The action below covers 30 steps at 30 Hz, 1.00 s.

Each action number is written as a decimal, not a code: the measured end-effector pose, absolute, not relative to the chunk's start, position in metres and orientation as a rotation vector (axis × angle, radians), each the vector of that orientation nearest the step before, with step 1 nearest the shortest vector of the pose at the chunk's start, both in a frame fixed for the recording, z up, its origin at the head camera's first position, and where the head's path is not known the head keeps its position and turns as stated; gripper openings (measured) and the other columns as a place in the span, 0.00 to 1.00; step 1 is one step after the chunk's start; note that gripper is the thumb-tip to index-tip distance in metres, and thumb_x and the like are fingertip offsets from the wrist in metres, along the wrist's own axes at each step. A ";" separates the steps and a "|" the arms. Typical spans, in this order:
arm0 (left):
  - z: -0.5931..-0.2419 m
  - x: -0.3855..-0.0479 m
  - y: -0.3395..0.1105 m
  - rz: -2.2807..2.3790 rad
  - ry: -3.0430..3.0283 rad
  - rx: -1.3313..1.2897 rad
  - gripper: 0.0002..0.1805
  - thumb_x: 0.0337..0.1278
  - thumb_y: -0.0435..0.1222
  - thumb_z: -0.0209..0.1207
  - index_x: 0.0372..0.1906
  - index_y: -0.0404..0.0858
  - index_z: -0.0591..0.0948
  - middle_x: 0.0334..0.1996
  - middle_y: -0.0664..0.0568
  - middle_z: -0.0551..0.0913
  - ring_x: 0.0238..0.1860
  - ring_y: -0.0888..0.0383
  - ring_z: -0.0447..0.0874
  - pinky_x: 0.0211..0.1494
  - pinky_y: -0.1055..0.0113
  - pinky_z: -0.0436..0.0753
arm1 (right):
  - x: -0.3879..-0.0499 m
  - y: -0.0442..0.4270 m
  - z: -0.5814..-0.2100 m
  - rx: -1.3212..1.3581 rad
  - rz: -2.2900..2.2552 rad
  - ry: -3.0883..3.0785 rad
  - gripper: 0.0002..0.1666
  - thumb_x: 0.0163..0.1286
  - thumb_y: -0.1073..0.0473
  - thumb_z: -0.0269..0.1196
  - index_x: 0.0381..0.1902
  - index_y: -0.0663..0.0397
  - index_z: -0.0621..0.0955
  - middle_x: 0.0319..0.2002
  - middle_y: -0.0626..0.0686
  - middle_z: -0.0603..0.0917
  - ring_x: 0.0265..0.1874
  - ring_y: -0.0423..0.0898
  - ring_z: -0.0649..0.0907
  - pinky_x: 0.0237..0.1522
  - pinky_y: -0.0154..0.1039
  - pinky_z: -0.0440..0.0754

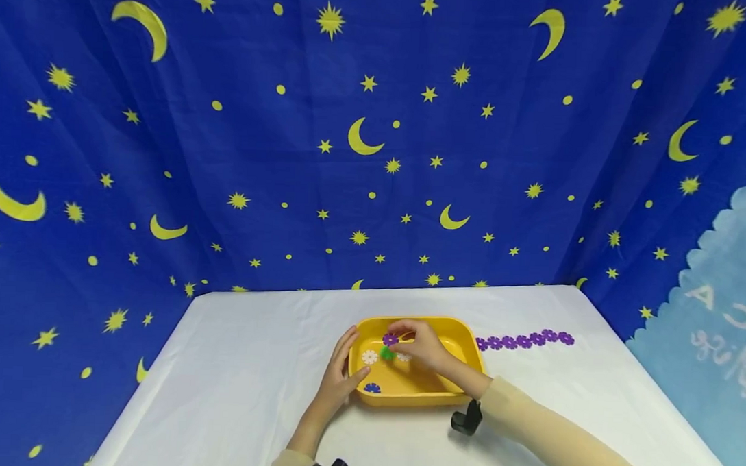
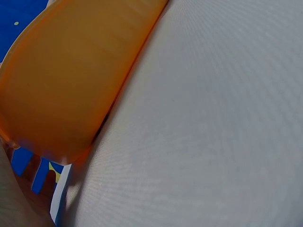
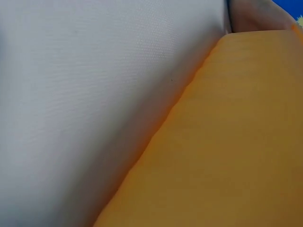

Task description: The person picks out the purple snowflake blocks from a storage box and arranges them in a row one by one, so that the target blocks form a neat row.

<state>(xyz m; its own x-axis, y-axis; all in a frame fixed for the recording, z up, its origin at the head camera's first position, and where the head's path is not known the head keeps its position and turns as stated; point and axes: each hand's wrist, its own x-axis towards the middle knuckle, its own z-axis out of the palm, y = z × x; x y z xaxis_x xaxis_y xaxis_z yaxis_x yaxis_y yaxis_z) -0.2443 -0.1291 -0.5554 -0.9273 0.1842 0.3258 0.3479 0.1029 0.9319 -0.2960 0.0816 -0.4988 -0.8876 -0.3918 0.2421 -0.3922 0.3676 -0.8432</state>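
Observation:
My left hand (image 1: pixel 337 372) holds the left end of a yellow tray (image 1: pixel 429 401), its fingers along the outer wall and its thumb at the rim. Over the tray, my right hand (image 1: pixel 423 346) pinches a purple flower-shaped disc (image 1: pixel 390 339) between thumb and fingers. Just below that disc is a green disc (image 1: pixel 386 353); whether the two touch, I cannot tell. Inside the tray lie a white disc (image 1: pixel 369 357) and a blue disc (image 1: pixel 372 388). Another white disc is partly hidden by the right hand. Both wrist views show mostly the tray's outer wall (image 2: pixel 61 80).
A row of several purple discs (image 1: pixel 523 341) stretches rightward from the tray on the white table (image 1: pixel 251 379). Blue cloth (image 1: pixel 288 175) with yellow moons and stars hangs behind and at the sides. A light-blue panel (image 1: pixel 716 293) is at the right.

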 end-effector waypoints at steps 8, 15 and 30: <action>-0.535 -0.234 -0.128 -1.968 -2.287 -0.509 0.37 0.56 0.27 0.59 0.72 0.33 0.59 0.76 0.40 0.48 0.76 0.44 0.45 0.67 0.86 0.50 | -0.290 0.097 -0.492 0.710 1.614 -2.585 0.20 0.55 0.65 0.70 0.46 0.68 0.82 0.42 0.62 0.86 0.41 0.52 0.84 0.47 0.43 0.85; -0.545 -0.240 -0.129 -1.942 -2.293 -0.495 0.38 0.57 0.28 0.59 0.72 0.37 0.59 0.76 0.43 0.49 0.76 0.45 0.46 0.68 0.85 0.50 | -0.287 0.111 -0.486 0.682 1.580 -2.593 0.19 0.55 0.65 0.70 0.45 0.66 0.82 0.42 0.62 0.86 0.41 0.52 0.83 0.46 0.38 0.85; -0.546 -0.240 -0.128 -1.969 -2.254 -0.498 0.38 0.56 0.27 0.60 0.72 0.38 0.60 0.76 0.43 0.49 0.77 0.45 0.45 0.67 0.88 0.50 | -0.285 0.149 -0.483 0.537 1.586 -2.582 0.17 0.56 0.65 0.69 0.45 0.63 0.83 0.43 0.61 0.86 0.41 0.45 0.83 0.45 0.31 0.82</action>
